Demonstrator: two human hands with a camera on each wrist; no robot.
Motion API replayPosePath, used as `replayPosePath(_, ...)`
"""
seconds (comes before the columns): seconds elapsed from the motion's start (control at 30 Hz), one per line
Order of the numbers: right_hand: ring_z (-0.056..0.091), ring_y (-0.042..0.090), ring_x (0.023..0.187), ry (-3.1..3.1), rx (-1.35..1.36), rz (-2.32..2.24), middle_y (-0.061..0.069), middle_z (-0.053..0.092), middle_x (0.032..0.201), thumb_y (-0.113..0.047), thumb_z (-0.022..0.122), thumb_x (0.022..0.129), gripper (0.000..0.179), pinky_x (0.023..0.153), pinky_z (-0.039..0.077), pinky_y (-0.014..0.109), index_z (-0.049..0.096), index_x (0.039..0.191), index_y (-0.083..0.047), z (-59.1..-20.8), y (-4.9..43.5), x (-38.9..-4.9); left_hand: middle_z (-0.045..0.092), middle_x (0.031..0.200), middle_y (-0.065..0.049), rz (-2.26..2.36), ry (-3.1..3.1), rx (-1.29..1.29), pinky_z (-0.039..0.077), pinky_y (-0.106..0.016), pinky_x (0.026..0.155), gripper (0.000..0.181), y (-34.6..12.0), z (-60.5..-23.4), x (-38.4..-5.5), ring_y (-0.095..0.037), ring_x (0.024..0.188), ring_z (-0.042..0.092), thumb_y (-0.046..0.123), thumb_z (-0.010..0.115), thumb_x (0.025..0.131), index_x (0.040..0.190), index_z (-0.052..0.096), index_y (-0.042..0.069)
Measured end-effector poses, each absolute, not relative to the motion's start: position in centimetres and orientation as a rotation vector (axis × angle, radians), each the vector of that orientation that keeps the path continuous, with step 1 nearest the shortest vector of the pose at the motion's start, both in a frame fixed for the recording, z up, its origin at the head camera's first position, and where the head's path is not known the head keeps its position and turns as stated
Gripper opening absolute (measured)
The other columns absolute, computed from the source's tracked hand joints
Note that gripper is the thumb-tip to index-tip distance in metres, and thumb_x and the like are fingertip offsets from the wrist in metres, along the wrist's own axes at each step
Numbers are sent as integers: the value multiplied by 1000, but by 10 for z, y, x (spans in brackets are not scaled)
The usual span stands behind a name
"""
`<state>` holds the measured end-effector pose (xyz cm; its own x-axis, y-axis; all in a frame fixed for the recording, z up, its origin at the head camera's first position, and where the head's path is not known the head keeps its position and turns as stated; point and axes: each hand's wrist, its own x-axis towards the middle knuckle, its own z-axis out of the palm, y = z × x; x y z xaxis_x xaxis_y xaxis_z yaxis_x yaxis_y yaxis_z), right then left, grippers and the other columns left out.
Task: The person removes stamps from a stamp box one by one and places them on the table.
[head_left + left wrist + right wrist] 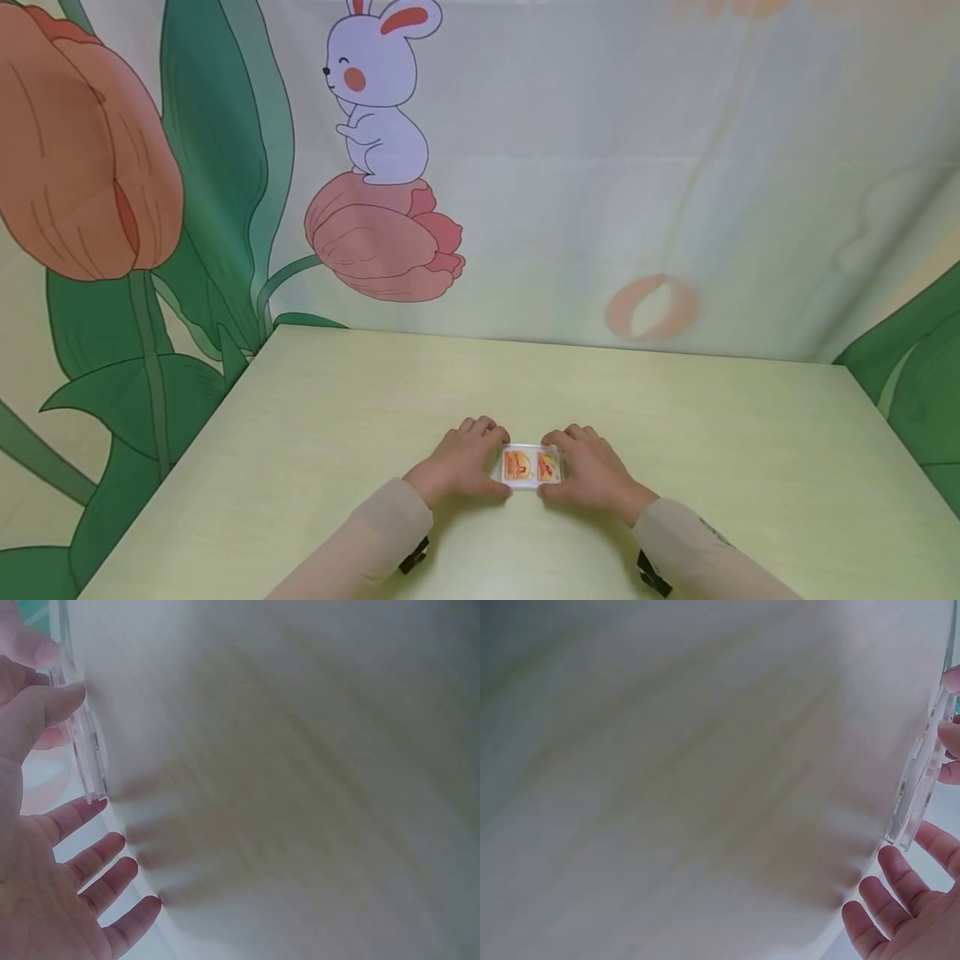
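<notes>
A small flat clear plastic case with orange and yellow pictures lies near the middle front of the pale table. My left hand holds its left end, thumb on the near edge and index finger at the far edge. At the right end my right hand grips it likewise. In the left wrist view, the case's transparent edge shows between thumb and index finger, while the other fingertips touch the tabletop. The right wrist view has the case at its right border, with fingers spread below it.
The pale yellow-green tabletop extends around both hands. Behind it hangs a cloth backdrop printed with a rabbit, tulips and green leaves. Dark straps show under the sleeves at both wrists.
</notes>
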<state>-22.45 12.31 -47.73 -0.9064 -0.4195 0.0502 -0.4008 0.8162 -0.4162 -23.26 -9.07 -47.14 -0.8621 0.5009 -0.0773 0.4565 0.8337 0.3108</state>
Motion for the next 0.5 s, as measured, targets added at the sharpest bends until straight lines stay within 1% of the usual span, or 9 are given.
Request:
replayPosePath(0.2,44,15,86,2970,-663,-653,1,55,98,-39,78,62,59,73,37,33,59,112,-16,-478,123,-224,48,121,-4,432,2855,747,40,-40,86,63,-91,-471,-232,-22,106,43,45,75,68,118,50,16)
replayPosePath(0.5,43,16,89,2991,-666,-635,1,54,102,-42,78,62,59,76,36,33,58,112,-19,-477,126,-223,47,122,-4,432,2844,728,39,-41,88,63,-90,-469,-231,-22,107,42,44,75,68,119,50,16)
